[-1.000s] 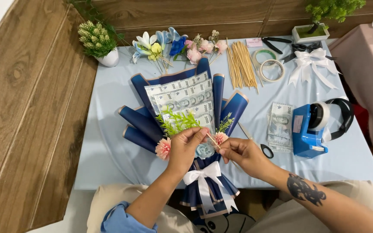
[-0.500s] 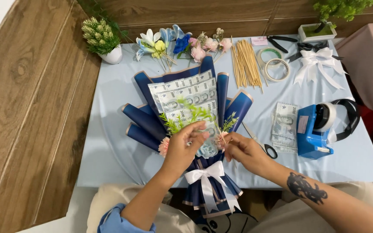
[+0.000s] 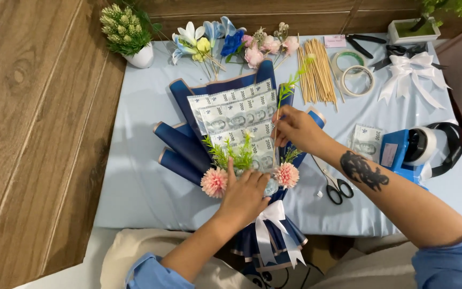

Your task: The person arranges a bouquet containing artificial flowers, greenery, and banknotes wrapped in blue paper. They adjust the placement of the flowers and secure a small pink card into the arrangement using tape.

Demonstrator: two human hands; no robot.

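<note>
Navy-blue paper bouquet of fanned banknotes (image 3: 236, 115) is lying mid-bench, its white ribbon bow (image 3: 274, 225) hanging over the near edge. My left hand (image 3: 244, 195) is spread flat on it between two pink pompom flowers (image 3: 214, 182). My right hand (image 3: 295, 128) is pinched shut on a thin green leafy sprig (image 3: 290, 85) above the notes. Black scissors (image 3: 337, 187) sit just right of the bouquet.

Skewers (image 3: 316, 72), tape rolls (image 3: 356, 79), scissors (image 3: 338, 188) — blue dispenser (image 3: 399, 155).
</note>
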